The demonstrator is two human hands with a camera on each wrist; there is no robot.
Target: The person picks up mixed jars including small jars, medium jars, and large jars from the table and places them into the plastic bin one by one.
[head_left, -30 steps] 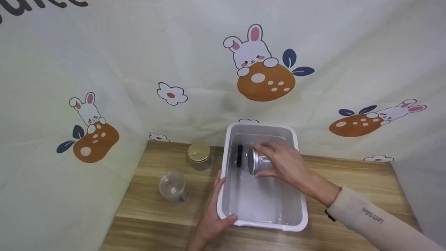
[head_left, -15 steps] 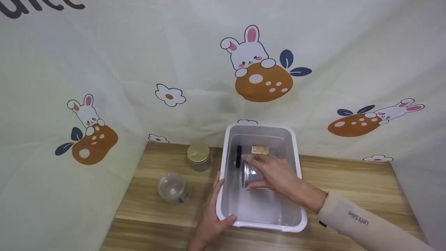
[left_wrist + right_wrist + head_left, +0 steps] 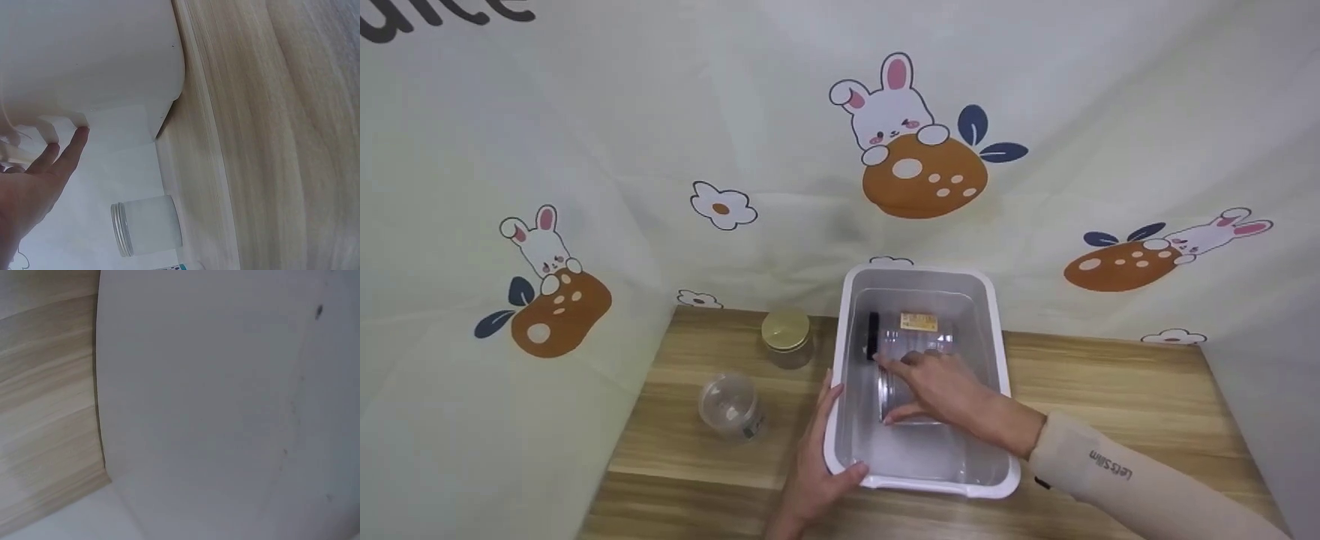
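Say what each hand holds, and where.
Right hand: a clear jar lying in the white bin, grip around the end with the silver lid. Left hand: the bin, by its near left corner.

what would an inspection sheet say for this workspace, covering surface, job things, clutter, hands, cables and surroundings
Surface: wood-grain table
Job things: white tub holds a silver-lidded jar and a black-lidded jar with a yellow label, both on their sides
Clutter: nothing seen beyond a gold-lidded jar and a clear jar, left of the tub
Left hand: grips the tub's near-left corner
Right hand: holds the silver-lidded jar inside the tub
Cables: nothing seen
Surroundings: pale backdrop printed with rabbits and flowers
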